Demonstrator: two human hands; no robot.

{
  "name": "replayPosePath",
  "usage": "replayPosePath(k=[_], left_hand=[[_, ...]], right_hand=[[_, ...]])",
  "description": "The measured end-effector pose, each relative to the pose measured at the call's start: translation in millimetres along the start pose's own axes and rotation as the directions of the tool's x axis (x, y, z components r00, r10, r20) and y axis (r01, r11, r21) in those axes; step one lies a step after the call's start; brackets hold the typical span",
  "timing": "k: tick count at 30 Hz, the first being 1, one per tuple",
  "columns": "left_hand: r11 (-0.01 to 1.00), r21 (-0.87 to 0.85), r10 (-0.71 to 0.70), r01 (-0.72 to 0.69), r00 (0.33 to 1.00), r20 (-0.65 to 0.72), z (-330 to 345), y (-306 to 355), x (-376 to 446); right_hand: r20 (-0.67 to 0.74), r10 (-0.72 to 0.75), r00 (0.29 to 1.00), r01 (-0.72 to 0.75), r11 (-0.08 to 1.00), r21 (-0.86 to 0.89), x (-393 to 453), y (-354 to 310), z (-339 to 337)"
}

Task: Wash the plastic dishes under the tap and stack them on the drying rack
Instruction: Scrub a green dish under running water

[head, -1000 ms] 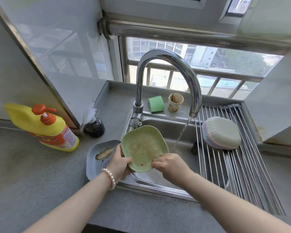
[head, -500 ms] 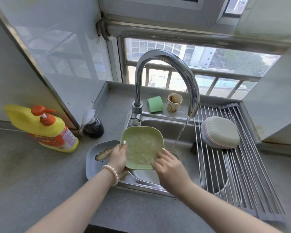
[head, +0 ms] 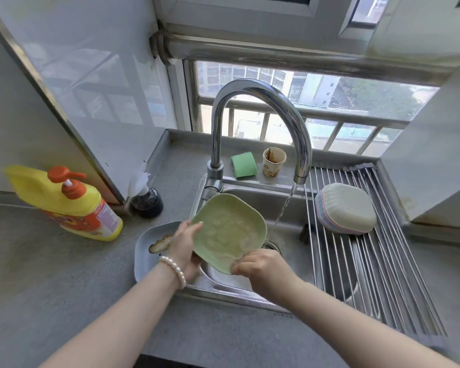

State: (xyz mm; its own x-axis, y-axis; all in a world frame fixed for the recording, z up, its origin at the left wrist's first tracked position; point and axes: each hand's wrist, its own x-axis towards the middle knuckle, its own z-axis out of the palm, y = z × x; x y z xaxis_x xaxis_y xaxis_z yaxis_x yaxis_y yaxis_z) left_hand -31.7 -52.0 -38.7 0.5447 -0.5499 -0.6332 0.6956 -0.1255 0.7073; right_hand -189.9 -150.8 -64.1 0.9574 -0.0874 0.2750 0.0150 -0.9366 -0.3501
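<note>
A green plastic dish (head: 227, 231) is held tilted over the left part of the steel sink (head: 252, 197), its wet inside facing me. My left hand (head: 184, 247) grips its left edge. My right hand (head: 260, 265) holds its lower rim with fingers curled. Water runs from the curved tap (head: 300, 155) just right of the dish and does not touch it. A blue-grey dish (head: 146, 251) with brown residue lies on the counter left of the sink, partly behind my left hand. Several washed dishes (head: 347, 208) sit stacked upside down on the roll-up drying rack (head: 369, 274).
A yellow detergent bottle (head: 69, 205) with an orange pump stands on the left counter beside a small dark bottle (head: 146, 199). A green sponge (head: 243, 164) and a stained paper cup (head: 274, 162) rest on the ledge behind the sink. A window lies beyond.
The green dish has turned in my hands and shifted a little. My right hand slid from the dish's right edge down to its lower rim.
</note>
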Motion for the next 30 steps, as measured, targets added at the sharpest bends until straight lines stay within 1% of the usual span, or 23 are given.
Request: replayPosePath(k=[2,4,5,7,8,9,10,11,12,13,15,16,17,19,20,21,22,23,25,27,28,30], left_hand=[[0.984,0.177,0.023,-0.026,1.000,0.018,-6.0,14.6,4.0],[0.945,0.327,-0.009,-0.017,0.997,0.077,-8.6,18.9,6.8],[0.936,0.352,-0.033,-0.007,0.994,0.108,-8.1,16.9,6.8],[0.943,0.334,-0.043,-0.005,0.990,0.134,-1.1,9.3,1.4],[0.949,0.316,-0.029,-0.017,0.990,0.138,2.4,2.7,-0.4],[0.952,0.306,-0.017,-0.028,0.990,0.142,6.1,-5.2,-1.1],[0.952,0.303,-0.006,-0.037,0.990,0.141,10.2,-13.9,-2.0],[0.951,0.304,0.004,-0.049,0.989,0.148,14.3,-23.2,-4.1],[0.952,0.300,0.019,-0.068,0.986,0.164,17.6,-31.2,-6.6],[0.954,0.285,0.042,-0.092,0.983,0.178,20.5,-37.4,-7.7],[0.963,0.242,0.083,-0.118,0.985,0.152,22.7,-41.0,-11.6],[0.966,0.226,0.099,-0.124,0.988,0.118,21.2,-40.1,-10.6],[0.966,0.221,0.121,-0.136,0.989,0.080,17.2,-39.5,-6.4],[0.940,0.297,0.170,-0.170,0.985,0.025,6.7,-39.6,4.5],[0.919,0.347,0.191,-0.185,0.981,0.018,0.4,-41.8,11.6],[0.897,0.394,0.210,-0.200,0.978,0.019,-4.9,-43.2,17.5],[0.886,0.416,0.215,-0.206,0.976,0.024,-8.9,-45.2,23.0],[0.874,0.440,0.217,-0.209,0.976,0.031,-6.7,-41.9,19.5],[0.859,0.465,0.227,-0.213,0.974,0.027,0.0,-33.0,8.9],[0.884,0.425,0.194,-0.196,0.980,0.049,3.9,-28.2,4.7],[0.891,0.417,0.176,-0.181,0.983,0.053,3.2,-26.7,2.0],[0.881,0.415,0.194,-0.225,0.974,0.118,1.4,-25.5,0.9]], right_hand=[[0.059,-0.025,0.998,0.024,0.999,0.021,-0.1,11.4,-14.1],[0.093,-0.009,0.996,0.011,1.000,-0.021,3.2,21.5,-25.7],[0.129,0.030,0.991,-0.018,0.996,-0.089,6.9,23.0,-30.1],[0.195,0.145,0.970,-0.086,0.955,-0.284,16.4,18.5,-32.4],[0.252,0.232,0.940,-0.129,0.920,-0.369,19.1,14.7,-28.9],[0.319,0.333,0.887,-0.187,0.893,-0.410,21.1,9.6,-25.3],[0.406,0.423,0.810,-0.248,0.875,-0.415,24.9,3.6,-22.0],[0.479,0.466,0.744,-0.295,0.872,-0.391,29.7,-3.5,-19.7],[0.518,0.466,0.717,-0.324,0.881,-0.344,36.2,-10.1,-16.9],[0.542,0.445,0.713,-0.336,0.895,-0.292,41.8,-14.3,-13.8],[0.551,0.360,0.753,-0.300,0.933,-0.200,48.0,-19.7,-9.3],[0.542,0.313,0.780,-0.275,0.949,-0.153,47.2,-19.8,-7.7],[0.527,0.256,0.810,-0.242,0.965,-0.098,45.4,-20.9,-9.0],[0.475,0.132,0.870,-0.135,0.990,-0.027,34.4,-15.9,-6.2],[0.415,0.080,0.906,-0.083,0.996,-0.013,27.3,-12.0,-4.9],[0.312,0.026,0.950,-0.026,1.000,-0.004,20.8,-8.4,-4.6],[0.190,0.008,0.982,-0.009,1.000,0.006,14.3,-5.2,-5.1],[0.092,0.007,0.996,-0.008,1.000,0.016,8.0,-0.1,-5.8],[-0.114,0.032,0.993,-0.035,0.999,-0.025,0.5,9.4,-9.1],[-0.265,0.067,0.962,-0.079,0.996,-0.034,-1.6,15.9,-13.2],[-0.318,0.095,0.943,-0.094,0.995,0.017,-1.1,16.0,-15.7],[-0.361,0.150,0.921,-0.099,0.983,0.155,5.7,13.8,-20.5]])
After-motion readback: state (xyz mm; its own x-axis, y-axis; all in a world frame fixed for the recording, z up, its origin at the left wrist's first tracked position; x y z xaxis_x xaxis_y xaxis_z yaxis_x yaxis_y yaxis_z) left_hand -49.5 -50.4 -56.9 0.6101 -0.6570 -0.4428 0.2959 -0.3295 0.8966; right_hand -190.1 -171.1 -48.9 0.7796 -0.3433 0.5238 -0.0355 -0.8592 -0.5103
